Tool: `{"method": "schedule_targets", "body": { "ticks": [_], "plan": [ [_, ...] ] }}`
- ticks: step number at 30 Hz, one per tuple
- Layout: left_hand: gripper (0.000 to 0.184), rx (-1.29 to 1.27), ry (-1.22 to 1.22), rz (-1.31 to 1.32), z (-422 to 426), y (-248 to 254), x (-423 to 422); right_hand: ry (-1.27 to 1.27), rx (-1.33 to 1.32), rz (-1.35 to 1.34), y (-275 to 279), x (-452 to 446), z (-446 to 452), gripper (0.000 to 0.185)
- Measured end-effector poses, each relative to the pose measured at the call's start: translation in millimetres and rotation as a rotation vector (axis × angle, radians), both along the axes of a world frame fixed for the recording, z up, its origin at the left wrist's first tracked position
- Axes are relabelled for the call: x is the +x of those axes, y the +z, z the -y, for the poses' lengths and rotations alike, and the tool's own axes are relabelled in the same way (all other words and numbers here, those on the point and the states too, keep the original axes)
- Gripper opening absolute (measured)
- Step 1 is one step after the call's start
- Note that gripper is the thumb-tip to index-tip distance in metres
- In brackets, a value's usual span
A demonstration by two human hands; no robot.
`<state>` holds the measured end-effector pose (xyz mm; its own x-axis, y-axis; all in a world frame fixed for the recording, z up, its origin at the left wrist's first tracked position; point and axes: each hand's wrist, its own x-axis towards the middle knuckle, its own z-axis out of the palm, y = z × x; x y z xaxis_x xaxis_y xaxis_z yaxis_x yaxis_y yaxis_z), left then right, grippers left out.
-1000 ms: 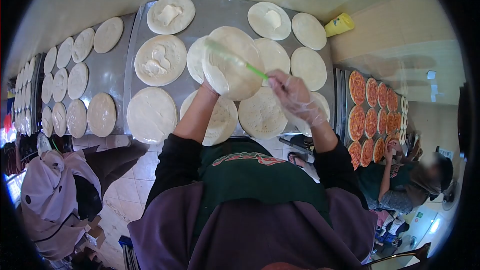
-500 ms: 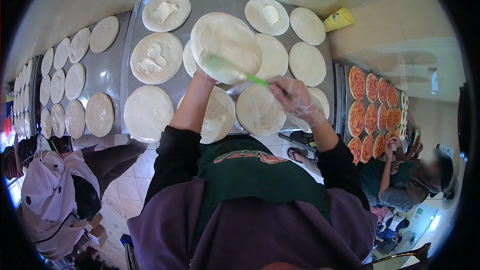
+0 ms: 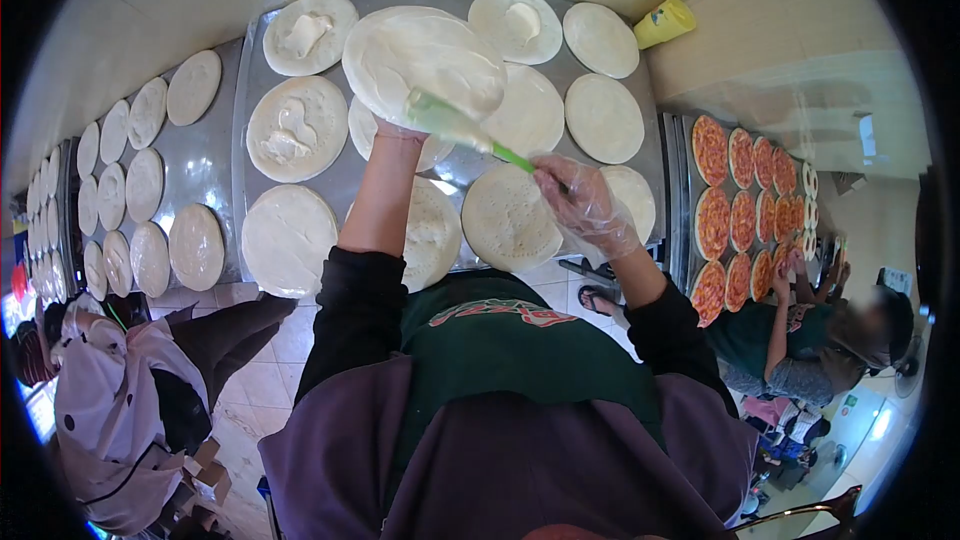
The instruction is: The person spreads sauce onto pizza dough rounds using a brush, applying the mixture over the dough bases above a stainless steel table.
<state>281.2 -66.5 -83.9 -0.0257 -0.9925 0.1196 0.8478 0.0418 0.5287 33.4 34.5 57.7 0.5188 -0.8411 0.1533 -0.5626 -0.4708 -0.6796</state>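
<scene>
My left hand (image 3: 397, 127) supports a round pizza base (image 3: 425, 58) from below, raised over the metal table. Most of that hand is hidden under the base; only its edge by the wrist shows. White cream coats the base's upper face. My right hand (image 3: 588, 202), in a clear plastic glove, is closed round the green handle of a spatula (image 3: 512, 157). The spatula's pale, cream-smeared blade lies against the near edge of the held base. Beneath my right hand is a dimpled pizza base (image 3: 512, 218) on the table.
More bases rest on the metal table (image 3: 257, 52), some with dollops of cream, like this left one (image 3: 297, 128). A yellow container (image 3: 665, 23) stands at the back right. Sauce-covered pizzas (image 3: 711, 216) fill a table on the right, where a person (image 3: 800, 335) works. Another person (image 3: 125, 390) is at left.
My left hand has carried the base a little left and away from me, tilting it. The spatula blade has moved from over the base toward its near edge. The view has shifted slightly.
</scene>
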Motion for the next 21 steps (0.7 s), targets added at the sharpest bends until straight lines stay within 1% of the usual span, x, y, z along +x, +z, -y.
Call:
{"method": "schedule_targets", "body": {
  "ticks": [4, 6, 7, 9, 10, 12, 13, 15, 16, 18, 19, 21],
  "plan": [
    [0.059, 0.027, 0.019, -0.068, 14.8, -1.9, -7.8, -0.028, -0.062, -0.002, -13.2, 0.5, -1.5, 0.014],
    [0.059, 0.039, 0.033, -0.102, 16.5, -2.6, -4.0, 0.077, -0.06, -0.004, -13.7, -2.4, -8.1, 0.013],
    [0.06, 0.046, 0.038, -0.119, 19.1, -3.4, -7.8, 0.074, -0.058, -0.004, -13.8, -4.4, -9.6, 0.013],
    [0.06, 0.06, 0.046, -0.153, 24.7, -4.2, 0.1, 0.046, 0.033, 0.036, -13.7, -9.7, -10.7, 0.013],
    [0.06, 0.066, 0.052, -0.17, 22.6, -6.3, 0.1, 0.042, 0.033, 0.037, -14.3, -12.9, -9.6, 0.013],
    [0.06, 0.079, 0.065, -0.202, 24.9, -6.0, -0.7, -0.18, 0.085, 0.12, -17.4, -19.7, -7.5, 0.013],
    [0.06, 0.085, 0.071, -0.219, 26.0, -5.7, -0.9, -0.183, 0.084, 0.12, -22.9, -22.5, -4.8, 0.013],
    [0.061, 0.098, 0.081, -0.253, 29.4, -4.9, -5.9, -0.406, 0.099, 0.136, -36.9, -28.1, 1.0, 0.014],
    [0.061, 0.104, 0.087, -0.271, 30.6, -4.7, -8.1, -0.409, 0.098, 0.135, -41.3, -29.3, 1.1, 0.014],
    [0.061, 0.117, 0.1, -0.306, 33.5, -2.6, -15.7, -0.406, 0.132, 0.018, -47.5, -24.8, -1.1, 0.014],
    [0.061, 0.122, 0.107, -0.322, 32.2, -2.0, -19.9, -0.407, 0.13, 0.019, -52.0, -22.5, -4.4, 0.014],
    [0.062, 0.129, 0.126, -0.354, 36.0, 0.3, -21.4, -0.225, 0.078, 0.11, -58.8, -17.9, -15.3, 0.015]
  ]
}}
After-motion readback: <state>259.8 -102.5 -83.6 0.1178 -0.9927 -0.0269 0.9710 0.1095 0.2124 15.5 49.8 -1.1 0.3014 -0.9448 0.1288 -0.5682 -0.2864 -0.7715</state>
